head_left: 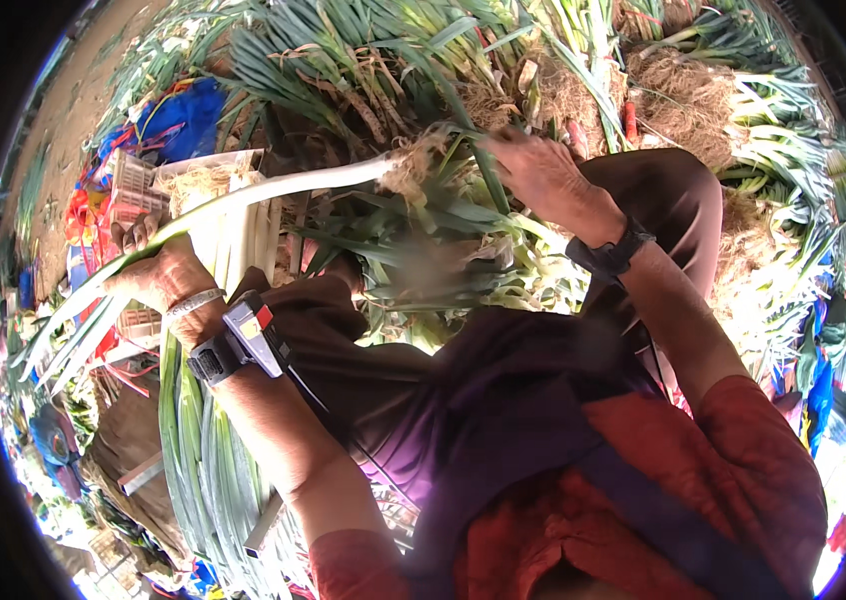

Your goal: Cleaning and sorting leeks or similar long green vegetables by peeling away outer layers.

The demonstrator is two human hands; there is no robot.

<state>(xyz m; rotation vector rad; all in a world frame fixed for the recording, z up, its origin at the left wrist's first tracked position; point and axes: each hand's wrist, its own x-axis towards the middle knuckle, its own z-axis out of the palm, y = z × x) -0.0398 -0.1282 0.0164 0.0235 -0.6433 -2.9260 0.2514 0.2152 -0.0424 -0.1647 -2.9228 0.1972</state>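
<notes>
My left hand [158, 270] is closed round the green upper part of a long green onion [293, 183], which lies slantwise across the view. Its bare white stem points right, ending in a tuft of stringy roots [413, 165]. Just beyond the roots, my right hand [548, 180] has its fingers drawn together at a dark green leaf [488, 175], which hangs down past the fingertips. The fingertips are slightly blurred. Beneath my left hand, a bundle of cleaned green onions [228, 235] rests with white stems up and green leaves [208, 450] trailing toward me.
Unpeeled green onions [343, 60] with matted roots [683, 95] are heaped ahead and right. Stripped leaves [413, 260] lie between my legs. A pale plastic crate [133, 185] and blue plastic sheeting [183, 115] are at left. My bent knee [673, 190] rises beside my right forearm.
</notes>
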